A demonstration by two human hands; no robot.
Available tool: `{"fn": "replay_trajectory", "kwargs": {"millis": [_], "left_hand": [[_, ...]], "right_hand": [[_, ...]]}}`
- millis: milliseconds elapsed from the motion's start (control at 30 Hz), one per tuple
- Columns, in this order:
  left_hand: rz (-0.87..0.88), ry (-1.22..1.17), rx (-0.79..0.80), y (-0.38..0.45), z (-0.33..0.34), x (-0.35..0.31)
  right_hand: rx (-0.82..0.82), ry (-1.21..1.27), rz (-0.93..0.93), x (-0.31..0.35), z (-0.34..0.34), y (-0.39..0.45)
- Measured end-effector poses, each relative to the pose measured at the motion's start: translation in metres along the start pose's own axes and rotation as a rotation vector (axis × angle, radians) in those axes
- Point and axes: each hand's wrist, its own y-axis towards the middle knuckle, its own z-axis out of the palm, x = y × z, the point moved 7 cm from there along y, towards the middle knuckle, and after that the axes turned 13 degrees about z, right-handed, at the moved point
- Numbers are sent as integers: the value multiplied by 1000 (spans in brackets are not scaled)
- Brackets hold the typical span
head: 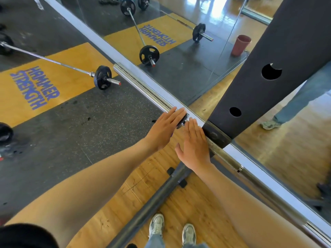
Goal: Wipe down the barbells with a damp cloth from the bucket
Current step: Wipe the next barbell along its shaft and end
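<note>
Both hands lay flat and open, left hand (165, 128) and right hand (194, 145) half hiding a dark collar (184, 119) on the racked barbell (143, 86)

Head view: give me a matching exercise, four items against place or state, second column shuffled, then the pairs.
Items:
1. left hand
2. right hand
3. loaded barbell
4. red bucket

Place or state:
A. seen only in the mirror, standing on the floor
B. fingers straight, over the racked bar beside the black upright
C. lying on the yellow platform with the blue lettering
D. fingers straight, over the dark collar on the racked bar

Pairs: 1-D, 2-B, 3-C, 4-A
</note>
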Motion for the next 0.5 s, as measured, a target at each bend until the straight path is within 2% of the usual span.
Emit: {"fn": "replay_trajectory", "kwargs": {"millis": [100,233,300,400,500], "left_hand": [[-66,-22,-28,-16,6,1],[-53,-15,16,28,0,9],[-15,-13,56,33,2,15],[-29,-22,21,13,4,34],[-1,44,31,7,1,48]], "right_hand": [[-11,23,13,-2,3,1],[2,22,30,-2,4,2],[37,112,75,-1,0,4],[83,341,150,5,-11,9],[51,468,209,14,-21,31]]}}
